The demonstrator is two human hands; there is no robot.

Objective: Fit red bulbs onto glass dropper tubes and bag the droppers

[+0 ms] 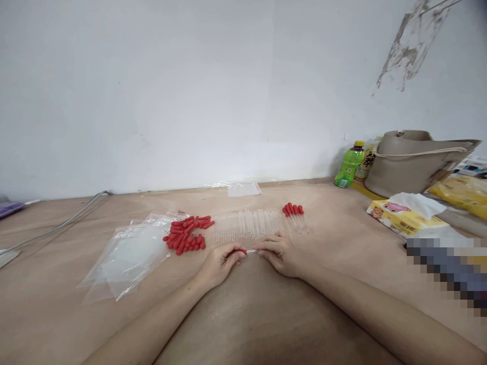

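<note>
Bulb [242, 251], red, in line with clear tube [251, 251], between left hand [223, 261] and right hand [280, 255].

Holding the bulb in a narrow pinch at left, the tube's far end in another at right; join too small to make out; at twelve o'clock from both, row of clear tubes [261, 224] side by side, small clear bag [243, 190] beyond, near wall [182, 96]; at ten o'clock from left hand, heap of red bulbs [185, 237], just beside overlapping clear bags [129, 256] at nine; at one o'clock from right hand, bunch of bulb-tipped tubes [295, 209], red ends toward wall; farther off, green bottle [348, 166]; at two, taupe bag [401, 165], yellow tissue box [397, 213] nearer.
</note>
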